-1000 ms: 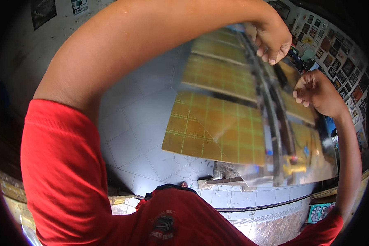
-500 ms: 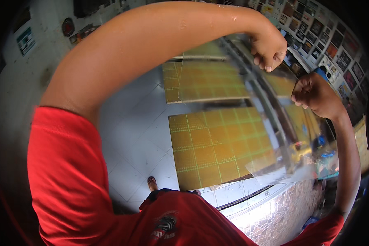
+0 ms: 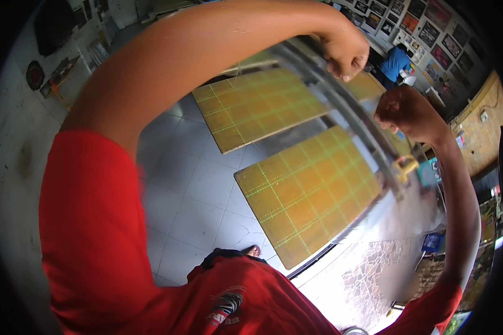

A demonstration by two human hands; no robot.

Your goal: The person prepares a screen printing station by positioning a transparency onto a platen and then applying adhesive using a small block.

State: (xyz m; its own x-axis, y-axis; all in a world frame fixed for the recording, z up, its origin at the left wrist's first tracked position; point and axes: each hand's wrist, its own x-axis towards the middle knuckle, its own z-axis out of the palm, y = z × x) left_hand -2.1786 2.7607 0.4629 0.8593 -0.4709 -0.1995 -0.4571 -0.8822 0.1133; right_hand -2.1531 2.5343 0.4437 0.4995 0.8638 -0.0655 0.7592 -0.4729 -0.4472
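Observation:
My left hand (image 3: 345,56) is raised at the upper right, fingers curled closed. Below it, my right hand (image 3: 408,111) is closed too. What their fingertips grip is hidden; a blurred, see-through sheet (image 3: 408,206) hangs hazily beneath them. Under this lie flat yellow boards with green grid lines, one nearer me (image 3: 302,195) and one farther back (image 3: 251,106). A long dark rail (image 3: 357,111) runs along their right side, with a yellow fitting (image 3: 405,167) at its lower end.
A person in blue (image 3: 395,61) bends at the back right below a wall of pictures (image 3: 430,28). A tan panel (image 3: 478,123) stands at the right. The tiled floor (image 3: 184,184) shows left of the boards, with my foot (image 3: 254,250) at their near edge.
Both hands have moved slightly left, staying closed. My view has swung, so the boards now appear more angled and the blue-clad person has come into clearer sight.

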